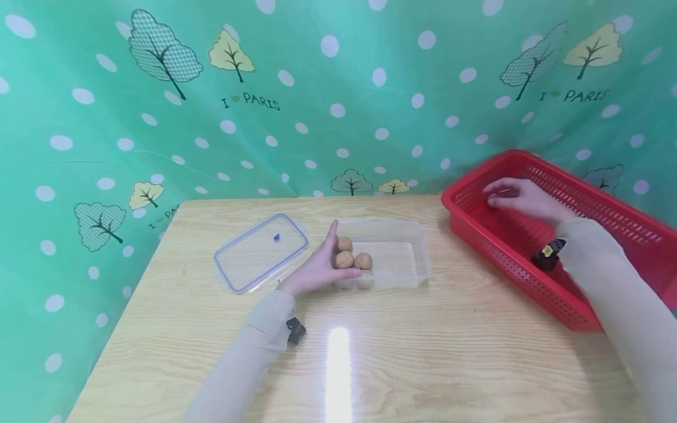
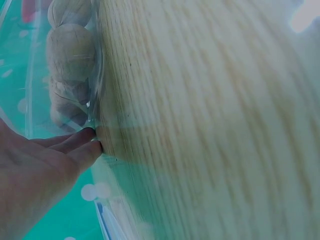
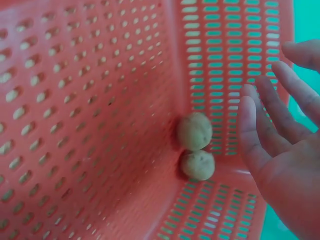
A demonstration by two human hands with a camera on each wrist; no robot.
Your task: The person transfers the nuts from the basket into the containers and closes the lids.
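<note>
A clear plastic container lies mid-table with three walnuts at its left end. My left hand rests against that end, fingers straight; in the left wrist view its fingertips touch the container wall, with the walnuts just behind it. My right hand reaches into the far left corner of a red perforated basket. In the right wrist view, that hand is spread and holds nothing, close beside two walnuts lying in the basket corner.
The container's clear lid with a blue rim lies flat to the left of my left hand. The wooden table is bordered by a green dotted curtain behind and at both sides. The basket overhangs the table's right edge.
</note>
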